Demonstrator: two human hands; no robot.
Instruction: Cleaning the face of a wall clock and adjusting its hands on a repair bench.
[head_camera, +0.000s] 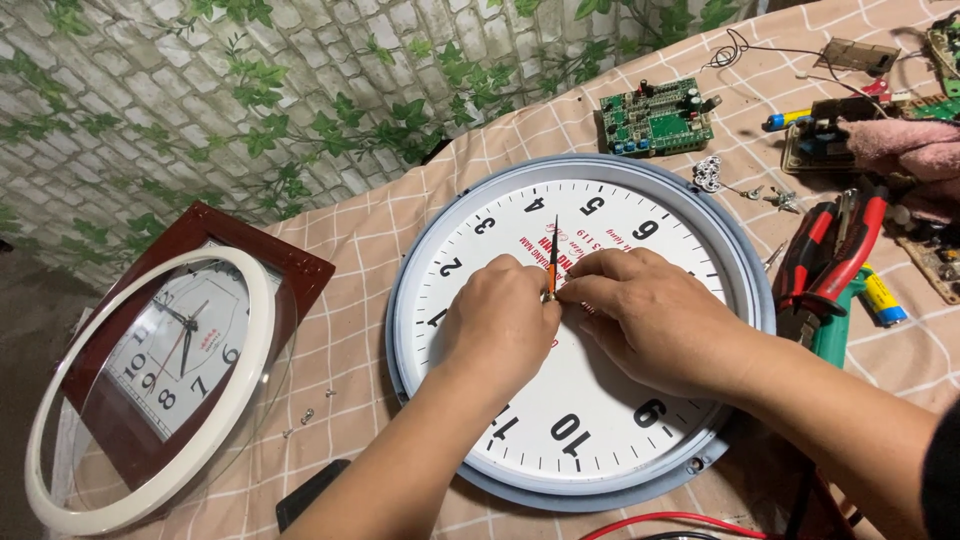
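- You are at a small repair bench, most likely a home clock or electronics workshop.
- A checked cloth (350, 240) covers the table; leaf-patterned brick wallpaper (200, 100) stands behind it.
- An opened round clock (600, 400) lies face up before you; a second clock (190, 340) and a loose white bezel (245, 400) lie to your left.
- A green circuit board (657, 118), red-handled pliers (835, 255), a battery (883, 298), small screws (306, 417) and loose wires (740, 48) are spread across the cloth.
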